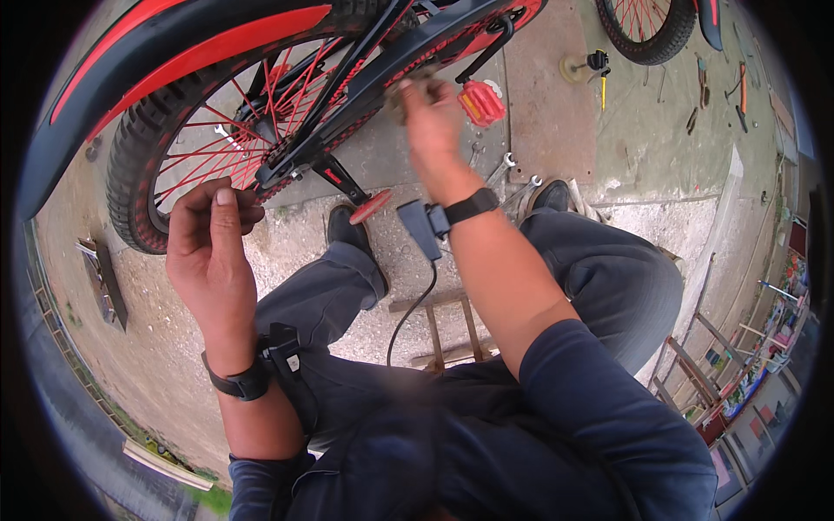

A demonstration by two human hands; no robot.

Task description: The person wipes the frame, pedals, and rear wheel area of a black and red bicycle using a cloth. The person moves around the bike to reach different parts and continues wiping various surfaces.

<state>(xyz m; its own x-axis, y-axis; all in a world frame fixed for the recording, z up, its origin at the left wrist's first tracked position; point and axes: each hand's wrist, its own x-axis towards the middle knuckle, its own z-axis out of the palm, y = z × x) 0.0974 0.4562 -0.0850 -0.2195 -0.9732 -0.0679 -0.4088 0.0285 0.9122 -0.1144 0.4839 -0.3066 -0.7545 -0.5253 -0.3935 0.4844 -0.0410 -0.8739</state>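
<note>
A black and red bicycle stands before me, its rear wheel point(143, 204) with red spokes at the left. My right hand point(432, 130) is closed on a dirty, brownish rag point(396, 102), held against the lower edge of the black chain guard point(404, 71). Close to the right hand is the red pedal point(483, 103). By the lower rim of the wheel, my left hand point(213, 230) has its fingers curled and the thumb pressed to them; whatever they pinch, if anything, is hidden. Between the hands, the kickstand point(341, 181) reaches down to a red foot pad point(372, 208).
Wrenches point(506, 163) lie on the ground near my right shoe. A small wooden stool point(436, 334) is under me. Farther right are a yellow-handled tool point(603, 91), pliers point(702, 78), a hammer point(743, 97) and another wheel point(647, 35). A dark metal piece point(104, 280) lies at left.
</note>
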